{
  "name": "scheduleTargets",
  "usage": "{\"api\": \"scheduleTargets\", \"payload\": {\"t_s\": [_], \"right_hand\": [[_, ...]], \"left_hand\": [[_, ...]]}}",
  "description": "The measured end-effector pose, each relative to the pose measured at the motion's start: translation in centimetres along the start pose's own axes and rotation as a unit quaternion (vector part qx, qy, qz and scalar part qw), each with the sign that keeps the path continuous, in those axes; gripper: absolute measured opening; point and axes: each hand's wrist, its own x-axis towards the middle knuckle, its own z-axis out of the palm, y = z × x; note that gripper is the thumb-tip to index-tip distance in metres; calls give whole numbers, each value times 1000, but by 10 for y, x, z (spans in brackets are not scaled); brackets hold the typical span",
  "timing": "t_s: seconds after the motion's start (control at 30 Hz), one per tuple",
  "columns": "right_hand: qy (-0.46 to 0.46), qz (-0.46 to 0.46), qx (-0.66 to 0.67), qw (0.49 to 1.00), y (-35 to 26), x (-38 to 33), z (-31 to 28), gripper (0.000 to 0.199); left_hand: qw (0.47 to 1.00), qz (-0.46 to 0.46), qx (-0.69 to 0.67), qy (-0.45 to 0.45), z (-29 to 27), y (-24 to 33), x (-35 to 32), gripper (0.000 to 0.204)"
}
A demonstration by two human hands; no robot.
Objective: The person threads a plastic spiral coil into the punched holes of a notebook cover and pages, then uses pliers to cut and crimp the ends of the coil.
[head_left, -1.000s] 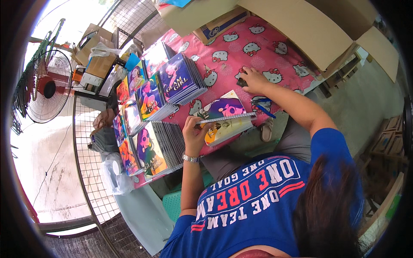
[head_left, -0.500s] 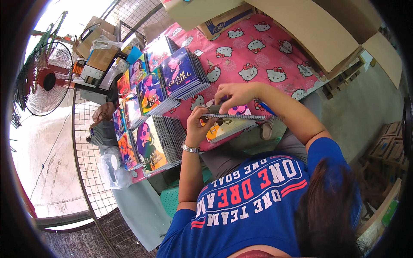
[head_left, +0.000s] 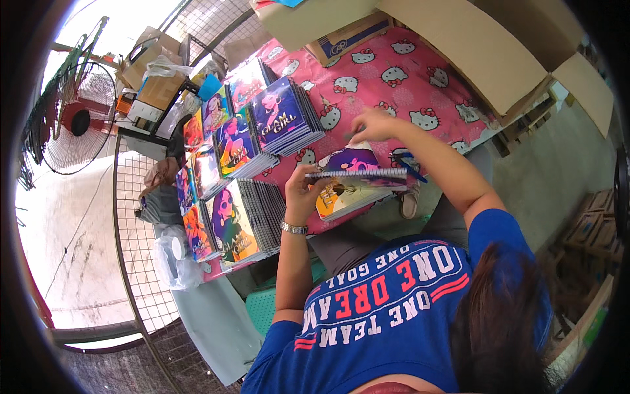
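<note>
On the pink tablecloth, two hands grip one notebook

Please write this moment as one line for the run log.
left hand: steadies spiral notebook | right hand: lifts its cover page | table: pink patterned cloth, notebook stacks

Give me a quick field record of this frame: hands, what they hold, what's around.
left hand: grips near end of spiral notebook, thumb on cover
right hand: raised at the notebook's far edge, on a lifted page or cover; grip unclear
table: pink cartoon-cat cloth
stacks: colourful notebooks left of the hands
blue pen: on cloth under right forearm
cardboard boxes: far edge
fan: far left
</note>
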Motion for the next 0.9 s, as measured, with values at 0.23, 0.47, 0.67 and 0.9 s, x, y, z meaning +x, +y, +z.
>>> {"api": "scheduleTargets", "payload": {"t_s": [0.23, 0.47, 0.67, 0.9], "right_hand": [[349, 63, -73, 932, 98, -78, 82, 73], [261, 39, -31, 964, 52, -150, 108, 59], [269, -181, 218, 920, -64, -132, 78, 57], [279, -236, 134, 921, -106, -106, 83, 62]], "left_hand": [[983, 24, 18, 179, 6, 0, -19, 16], [969, 63, 32, 237, 20, -2, -19, 14], [978, 34, 5, 205, 3, -24, -24, 15], [977, 58, -17, 206, 16, 3, -22, 14]]}}
